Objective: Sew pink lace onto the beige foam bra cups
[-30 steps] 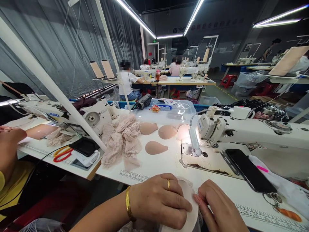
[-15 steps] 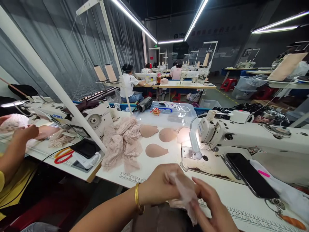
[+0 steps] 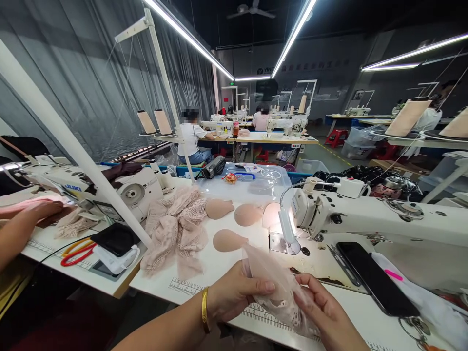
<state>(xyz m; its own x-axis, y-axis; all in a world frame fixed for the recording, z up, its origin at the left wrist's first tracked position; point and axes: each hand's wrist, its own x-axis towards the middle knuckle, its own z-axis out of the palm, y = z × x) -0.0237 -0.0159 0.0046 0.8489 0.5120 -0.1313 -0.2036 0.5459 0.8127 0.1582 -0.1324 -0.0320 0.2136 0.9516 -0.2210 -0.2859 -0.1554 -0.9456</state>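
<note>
Now the left hand (image 3: 236, 292) pinches a sheer lace piece (image 3: 268, 273); the right hand (image 3: 325, 312) grips its edge; uneven pulling could stretch or tear it.

Sewing workshop: sewing machines (image 3: 365, 204) along tables (image 3: 228, 263), thread cones (image 3: 407, 118) on stands (image 3: 162, 68), seated co-workers (image 3: 189, 139).

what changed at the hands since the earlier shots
The left hand has turned from back-up to thumb on top, and with the right hand has brought the sheer pale-pink lace-edged fabric forward. The beige teardrop-shaped pads and black rectangular phone lie where they were.
</note>
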